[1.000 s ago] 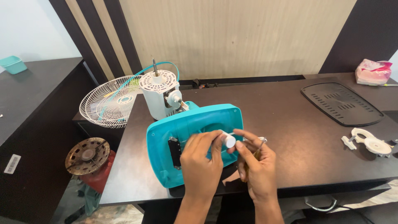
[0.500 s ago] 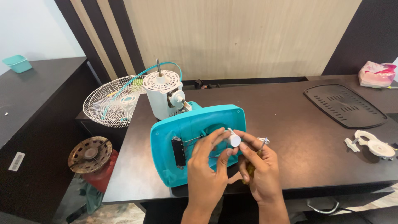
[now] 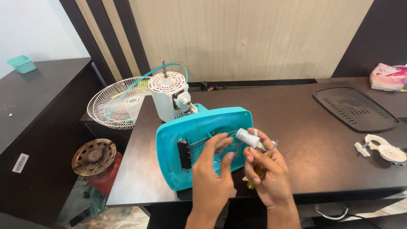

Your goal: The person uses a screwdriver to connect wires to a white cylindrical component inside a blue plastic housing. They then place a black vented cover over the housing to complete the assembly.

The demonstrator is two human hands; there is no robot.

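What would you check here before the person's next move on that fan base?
1. Right hand grips the white capacitor: ok.
2. Screwdriver tucked in the same hand, tip up: ok.
3. Left hand free, fingers over the wires: ok.
4. Teal base lying steady on the table: ok.
5. Wires attached to the capacitor: cannot tell.
6. Fan unplugged: cannot tell.

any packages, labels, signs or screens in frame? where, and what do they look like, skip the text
White sticker label: on the front of the dark cabinet at far left, small tilted rectangle with dark barcode-like stripes.
Soft plastic pack: far right back corner of the dark table, crumpled, pink and white.
No signs or screens in view.
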